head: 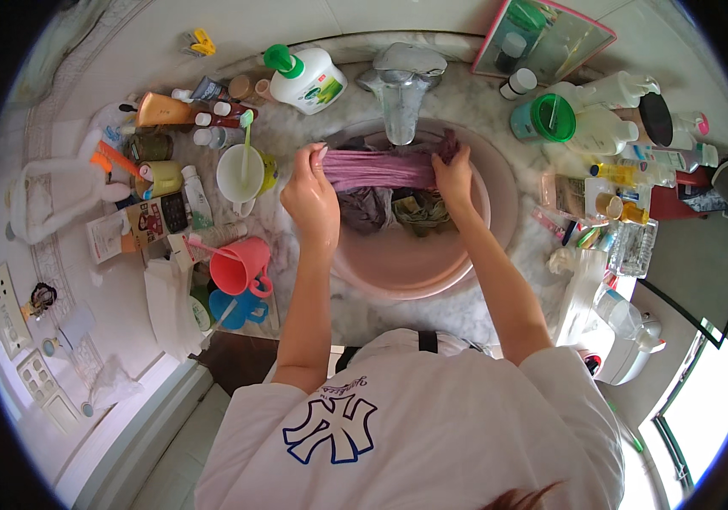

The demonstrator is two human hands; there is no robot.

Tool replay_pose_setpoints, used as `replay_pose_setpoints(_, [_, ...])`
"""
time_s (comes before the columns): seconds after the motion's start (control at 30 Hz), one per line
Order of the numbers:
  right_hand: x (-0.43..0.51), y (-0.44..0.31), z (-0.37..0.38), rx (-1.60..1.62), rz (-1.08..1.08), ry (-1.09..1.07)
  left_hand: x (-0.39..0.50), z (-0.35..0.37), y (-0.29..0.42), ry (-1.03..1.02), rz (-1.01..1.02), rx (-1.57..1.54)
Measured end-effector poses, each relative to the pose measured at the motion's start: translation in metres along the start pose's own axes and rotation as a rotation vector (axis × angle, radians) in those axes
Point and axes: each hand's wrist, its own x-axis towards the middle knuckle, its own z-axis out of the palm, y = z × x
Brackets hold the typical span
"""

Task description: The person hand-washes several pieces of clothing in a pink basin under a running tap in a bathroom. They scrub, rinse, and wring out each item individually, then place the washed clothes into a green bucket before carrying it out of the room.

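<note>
A wet purple cloth (380, 169) is stretched sideways between my two hands, just in front of the faucet (399, 95). My left hand (313, 191) grips its left end, and my right hand (454, 175) grips the bunched right end. Below it, a pink plastic basin (402, 268) sits in the sink and holds cloudy water. A grey cloth (364, 209) and an olive-green patterned cloth (424, 210) lie bunched in the basin, partly hidden under the purple one.
Left on the marble counter (364, 312) stand a white mug (241, 175) with a toothbrush, a pink cup (239, 264) and a blue cup (236, 309). A pump bottle (308, 80) stands behind. Several bottles, a green-lidded tub (542, 119) and a pink-framed mirror (542, 41) line the right.
</note>
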Motion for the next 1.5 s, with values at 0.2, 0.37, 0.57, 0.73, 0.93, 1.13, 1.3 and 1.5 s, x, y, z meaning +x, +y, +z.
replay_pose_setpoints(0.2, [-0.076, -0.034, -0.014, -0.178, -0.352, -0.324, -0.010, -0.038, 0.090, -0.140, 0.001, -0.323])
replay_pose_setpoints(0.37, [-0.066, -0.013, 0.033, 0.061, -0.453, -0.222, -0.046, -0.055, 0.117, -0.276, 0.056, -0.597])
replay_pose_setpoints(0.57, [0.021, 0.025, 0.038, -0.114, -0.051, -0.190, -0.034, -0.029, 0.016, 0.233, -0.703, -1.009])
replay_pose_setpoints(0.73, [0.031, -0.005, 0.043, -0.189, -0.068, -0.348, -0.050, 0.065, -0.031, -0.357, -1.243, -0.966])
replay_pose_setpoints(0.93, [0.000, -0.040, 0.042, -0.459, -0.378, -0.426, -0.047, 0.162, -0.047, -0.790, -0.777, -1.924])
replay_pose_setpoints(1.13, [0.036, -0.020, 0.020, -0.873, -0.504, -0.463, -0.038, 0.145, -0.066, -0.533, -1.100, -1.196])
replay_pose_setpoints(1.3, [0.025, -0.009, 0.006, -0.895, -0.717, -0.323, -0.015, 0.063, -0.067, -0.296, -0.791, -0.591])
replay_pose_setpoints(1.5, [-0.032, -0.051, 0.011, -0.490, -0.305, -0.095, -0.054, 0.044, -0.009, -0.637, -1.823, -1.357])
